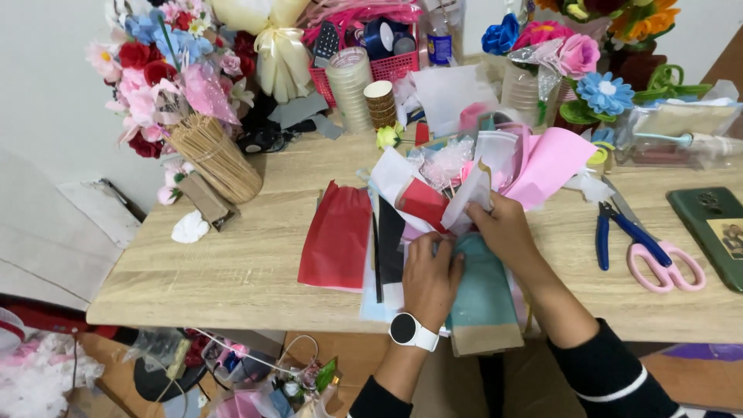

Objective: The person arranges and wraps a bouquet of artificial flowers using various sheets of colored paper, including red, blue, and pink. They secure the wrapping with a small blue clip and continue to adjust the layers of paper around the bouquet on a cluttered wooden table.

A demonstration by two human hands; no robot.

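Observation:
My left hand (430,280), with a white watch on the wrist, presses down on a stack of coloured paper sheets (480,298) at the near edge of the wooden table (232,255). My right hand (505,224) grips a bunch of white, pink and red wrapping sheets (472,174) that fan upward from the stack. A red sheet (337,236) lies flat just left of the pile, and a teal sheet shows between my two hands.
Pink scissors (667,265) and blue-handled pliers (619,228) lie to the right, beside a green phone (716,232). A flower bouquet in a stick wrap (203,147) stands at the left. Tape rolls (350,81), a red basket (387,68) and fabric flowers (604,93) crowd the back.

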